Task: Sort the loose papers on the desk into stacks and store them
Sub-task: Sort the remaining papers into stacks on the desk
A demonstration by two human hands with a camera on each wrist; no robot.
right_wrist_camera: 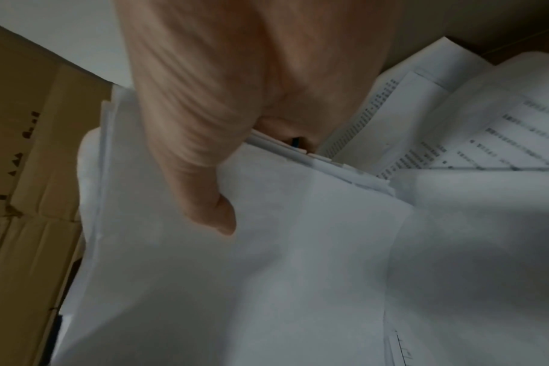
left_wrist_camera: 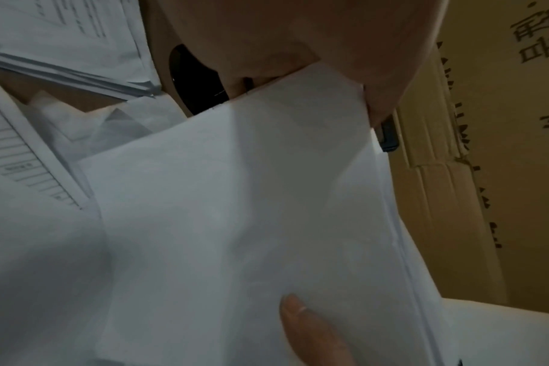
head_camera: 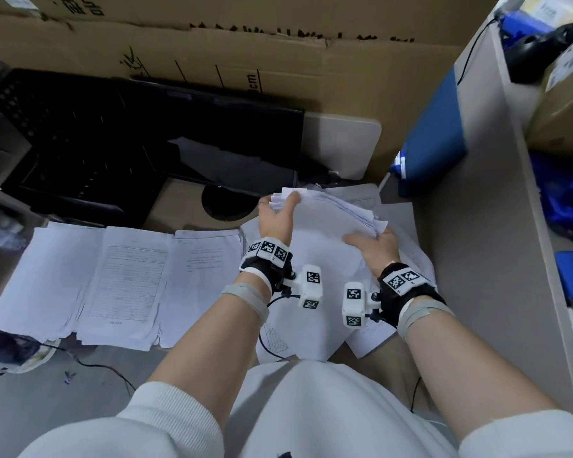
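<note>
Both hands hold one bundle of white sheets [head_camera: 328,219] lifted over the desk, right of centre. My left hand [head_camera: 278,213] grips its far left corner, thumb on top. My right hand [head_camera: 374,246] grips its right edge, thumb lying on the top sheet. The left wrist view shows the bundle [left_wrist_camera: 251,198] pinched under my palm, with the right thumb [left_wrist_camera: 307,326] pressing on it. In the right wrist view my thumb [right_wrist_camera: 210,198] lies on the bundle [right_wrist_camera: 235,272], fingers hidden beneath. Three sorted stacks [head_camera: 123,282] lie side by side on the left. Loose printed papers [head_camera: 407,259] lie under the bundle.
A black mesh tray [head_camera: 47,140] and a dark monitor [head_camera: 232,150] on a round base stand behind the stacks. Cardboard [head_camera: 245,54] walls the back. A grey partition [head_camera: 470,226] with a blue folder [head_camera: 430,133] closes the right. Thin cables [head_camera: 106,368] trail at the desk's near edge.
</note>
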